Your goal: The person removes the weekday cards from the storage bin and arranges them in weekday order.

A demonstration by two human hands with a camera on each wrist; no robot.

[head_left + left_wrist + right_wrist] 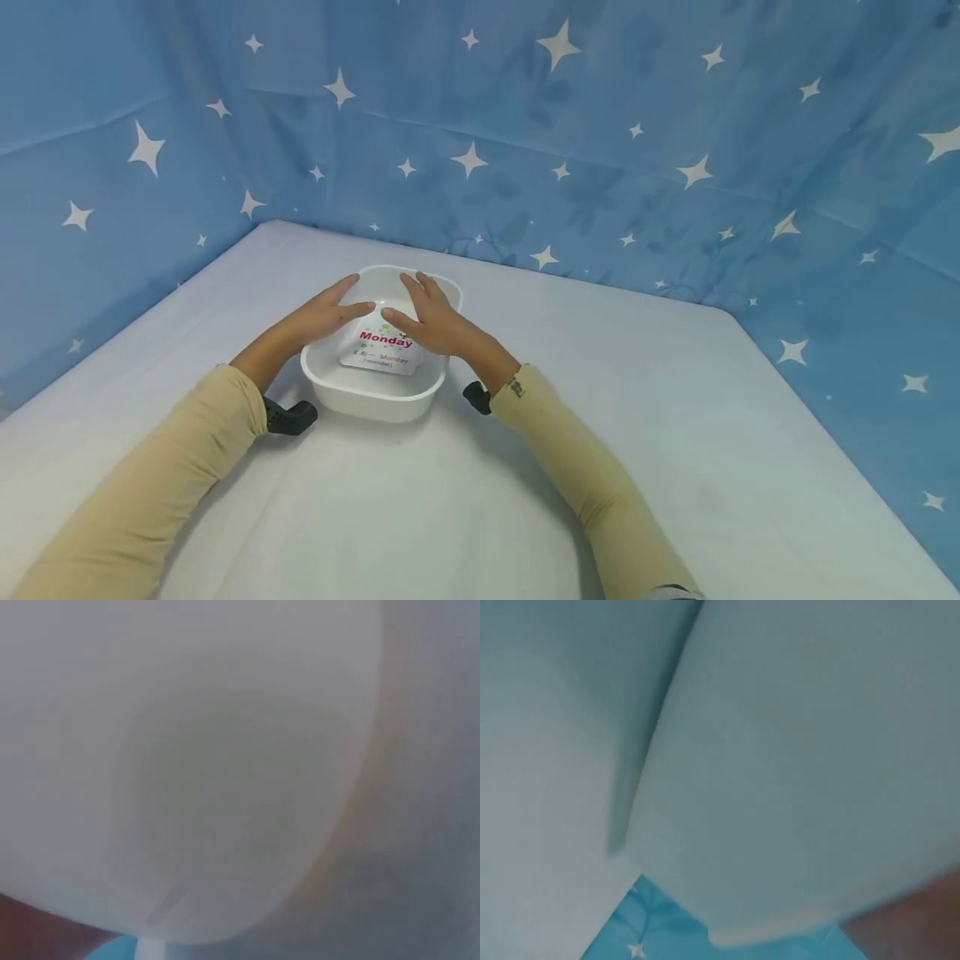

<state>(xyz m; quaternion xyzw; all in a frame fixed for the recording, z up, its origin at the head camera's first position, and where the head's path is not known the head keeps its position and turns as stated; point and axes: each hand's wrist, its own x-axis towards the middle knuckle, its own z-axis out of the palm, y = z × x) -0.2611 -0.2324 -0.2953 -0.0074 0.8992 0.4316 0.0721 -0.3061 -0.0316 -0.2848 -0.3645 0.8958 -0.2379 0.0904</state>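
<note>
A white plastic basin (371,406) with rounded corners stands on the white-covered table. Inside it lies a white card (381,360) printed "Monday" in red, with smaller text below; whether more cards lie under it I cannot tell. My left hand (324,318) hovers at the basin's left side, fingers extended. Over the right side is my right hand (438,323), its fingers spread and its thumb partly covering the card's upper edge. Neither hand grips anything. The basin's outer wall (225,787) fills most of the left wrist view, and the same white wall (795,765) dominates the right wrist view.
White cloth (637,400) covers the tabletop. A blue curtain (510,117) with white stars surrounds the far and side edges. Black wrist mounts (288,417) sit under both forearms, close to the basin's sides.
</note>
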